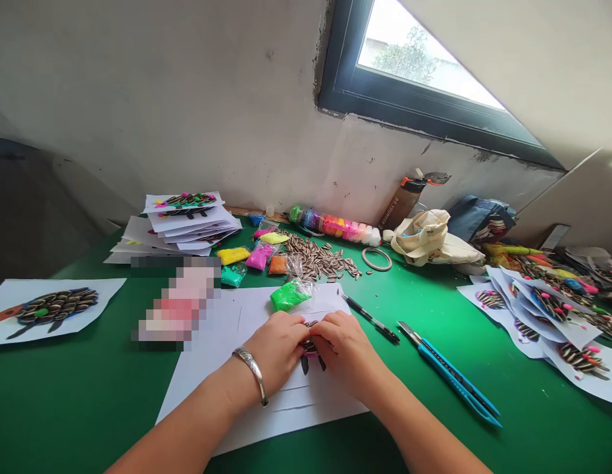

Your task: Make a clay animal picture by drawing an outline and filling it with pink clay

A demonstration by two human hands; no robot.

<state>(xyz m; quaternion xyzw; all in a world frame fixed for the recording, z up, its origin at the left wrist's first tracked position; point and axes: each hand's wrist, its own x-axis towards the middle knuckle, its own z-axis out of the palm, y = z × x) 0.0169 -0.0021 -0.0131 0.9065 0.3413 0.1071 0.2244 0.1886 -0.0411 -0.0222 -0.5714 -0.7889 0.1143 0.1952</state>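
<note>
My left hand [281, 349], with a silver bangle [251, 375] on its wrist, lies over a white sheet of paper [202, 388]. Facing it from the other side, my right hand [348, 349] has its fingers curled inward. Between the two sets of closed fingertips is a small sunflower-seed figure [310, 345] with a pink rim and two dark seeds sticking out below like legs. My fingers cover most of it, so the exact grip is partly hidden. Just beyond my fingers lies an opened bag of green clay [289, 296].
Right of the paper lie a black pen [370, 317] and a blue utility knife [454, 375], blade out. Behind are loose sunflower seeds [318, 257], coloured clay packets [233, 255], a tape roll [376, 259] and a bottle [402, 201]. Finished-looking seed pictures [192, 227] are stacked left.
</note>
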